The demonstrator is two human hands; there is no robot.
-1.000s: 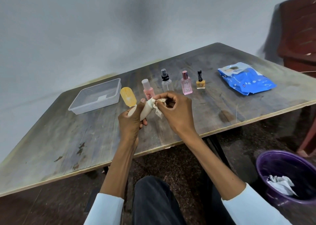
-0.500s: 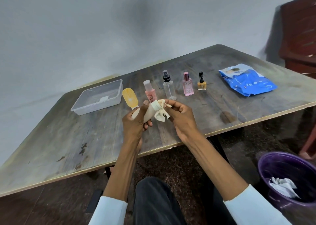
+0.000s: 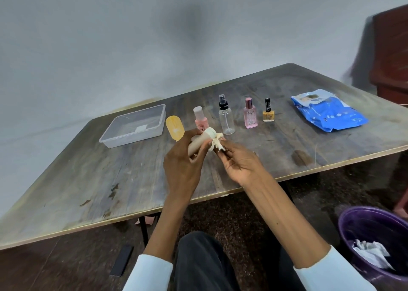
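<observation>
Wipe (image 3: pixel 216 144): it lay spread over the top of the tube (image 3: pixel 199 143). Now it is a small twisted bunch just beside the cap (image 3: pixel 209 133).
Cap: it was hidden under the wipe. Now it shows, white and bare.
Right hand (image 3: pixel 238 164): it was up high, curled over the tube. Now it is lower and turned, pinching the wipe from below.

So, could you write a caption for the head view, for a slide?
Left hand grips a cream cylindrical bottle; right hand pinches a crumpled white tissue at its capped end.
</observation>
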